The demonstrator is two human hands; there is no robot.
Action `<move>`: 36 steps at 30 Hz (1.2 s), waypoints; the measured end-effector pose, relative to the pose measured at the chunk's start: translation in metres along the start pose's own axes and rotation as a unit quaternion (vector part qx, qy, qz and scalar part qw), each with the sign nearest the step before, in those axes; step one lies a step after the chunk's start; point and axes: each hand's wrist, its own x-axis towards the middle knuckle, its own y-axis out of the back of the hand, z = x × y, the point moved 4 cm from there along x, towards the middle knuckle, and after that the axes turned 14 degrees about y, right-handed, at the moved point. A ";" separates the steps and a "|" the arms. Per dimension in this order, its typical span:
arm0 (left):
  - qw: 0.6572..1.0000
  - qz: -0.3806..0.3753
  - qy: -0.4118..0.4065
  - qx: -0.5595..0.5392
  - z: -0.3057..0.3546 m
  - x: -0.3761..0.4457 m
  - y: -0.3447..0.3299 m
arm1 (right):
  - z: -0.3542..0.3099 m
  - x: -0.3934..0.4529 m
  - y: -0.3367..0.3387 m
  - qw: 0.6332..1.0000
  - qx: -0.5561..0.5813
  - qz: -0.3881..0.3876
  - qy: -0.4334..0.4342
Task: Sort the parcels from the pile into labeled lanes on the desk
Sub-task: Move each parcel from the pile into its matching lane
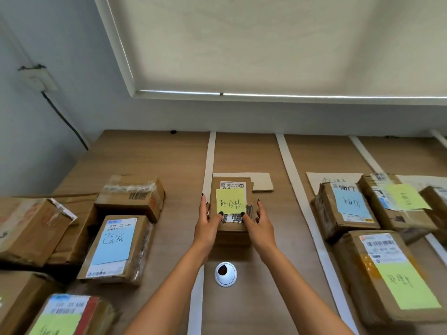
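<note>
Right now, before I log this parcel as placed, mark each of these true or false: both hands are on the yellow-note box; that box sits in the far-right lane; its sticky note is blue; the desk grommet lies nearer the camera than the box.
1. Both hands are on the yellow-note box. True: the left hand and right hand flank it, thumbs on top.
2. It sits in the far-right lane. False: it is between the two leftmost white tape strips.
3. Its note is blue. False: yellow.
4. The grommet lies nearer the camera. True.
</note>
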 end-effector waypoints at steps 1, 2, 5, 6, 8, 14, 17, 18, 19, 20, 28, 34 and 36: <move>1.000 -0.002 -0.004 -0.002 0.003 -0.007 0.001 | -0.005 -0.004 0.004 1.000 -0.005 -0.002 -0.002; 1.000 -0.003 -0.012 -0.001 0.006 -0.015 0.003 | -0.011 -0.009 0.009 1.000 -0.008 -0.001 -0.004; 0.999 0.000 -0.044 0.011 0.020 -0.046 0.008 | -0.033 -0.027 0.022 1.000 -0.008 0.006 -0.004; 0.998 0.000 -0.053 0.015 0.025 -0.058 0.010 | -0.043 -0.034 0.025 1.000 -0.005 0.005 0.000; 0.998 -0.001 -0.066 0.022 0.033 -0.083 0.014 | -0.063 -0.052 0.030 1.000 0.007 0.000 0.016; 0.995 -0.006 -0.100 0.018 0.047 -0.169 0.034 | -0.122 -0.120 0.042 0.996 0.048 -0.022 0.071; 0.993 -0.007 -0.119 0.014 0.045 -0.213 0.048 | -0.145 -0.158 0.047 0.993 0.073 -0.031 0.092; 0.992 -0.007 -0.125 0.009 0.043 -0.228 0.053 | -0.150 -0.171 0.048 0.991 0.080 -0.032 0.100; 0.991 -0.007 -0.131 0.005 0.040 -0.242 0.058 | -0.155 -0.184 0.049 0.990 0.087 -0.032 0.108; 0.990 -0.008 -0.138 0.004 0.038 -0.257 0.062 | -0.158 -0.197 0.049 0.989 0.092 -0.034 0.114; 0.986 0.022 -0.162 0.021 0.005 -0.338 0.104 | -0.171 -0.284 0.032 0.981 0.093 -0.077 0.150; 0.987 0.025 -0.154 0.025 -0.009 -0.351 0.151 | -0.185 -0.317 -0.011 0.978 0.076 -0.106 0.164; 0.988 0.030 -0.149 0.025 -0.009 -0.346 0.171 | -0.191 -0.322 -0.031 0.976 0.073 -0.115 0.167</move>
